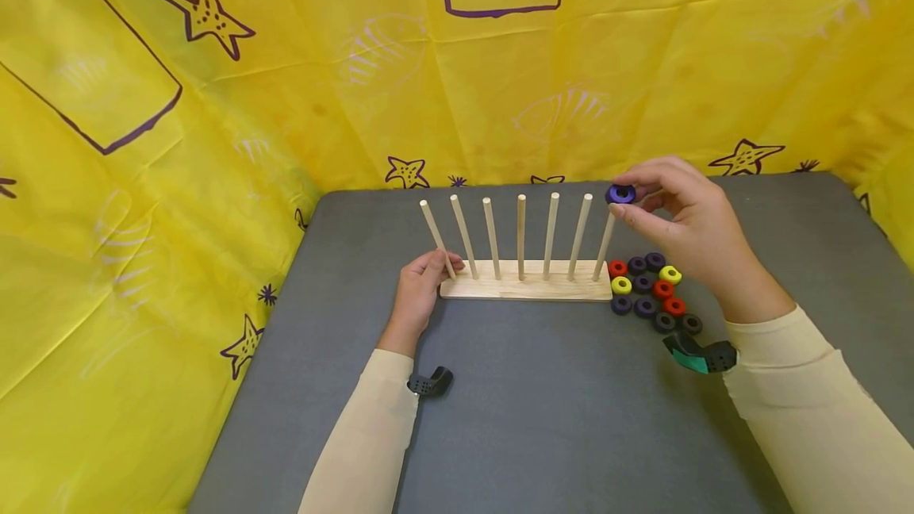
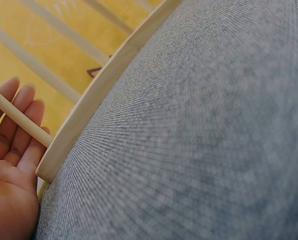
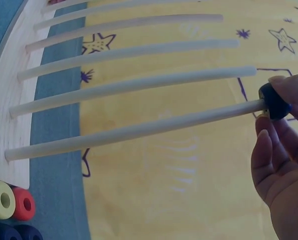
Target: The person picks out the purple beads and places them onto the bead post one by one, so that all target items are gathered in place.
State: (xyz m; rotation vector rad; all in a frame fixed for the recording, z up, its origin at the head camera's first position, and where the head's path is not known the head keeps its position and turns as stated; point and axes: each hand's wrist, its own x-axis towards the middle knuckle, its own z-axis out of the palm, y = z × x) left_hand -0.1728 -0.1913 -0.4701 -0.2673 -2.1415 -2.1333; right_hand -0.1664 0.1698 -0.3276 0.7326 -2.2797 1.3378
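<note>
A wooden stand (image 1: pixel 527 289) with a row of upright pegs sits on the table. My left hand (image 1: pixel 421 285) rests against its left end. In the left wrist view, the left fingers (image 2: pixel 22 107) extend loosely behind the end peg (image 2: pixel 24 120). At the stand's other end, my right hand (image 1: pixel 689 216) pinches a dark blue ring (image 1: pixel 620 194) between thumb and fingertips. The right wrist view shows this ring (image 3: pixel 274 102) at the tip of the rightmost peg (image 3: pixel 139 131); how far the tip enters is hidden.
Several loose rings lie grouped by the stand's right end, among them a red ring (image 1: pixel 673 306), a yellow ring (image 1: pixel 621 285) and a dark ring (image 1: pixel 690 324). A yellow patterned cloth (image 1: pixel 286 101) hangs behind and beside the grey table (image 1: pixel 528 419).
</note>
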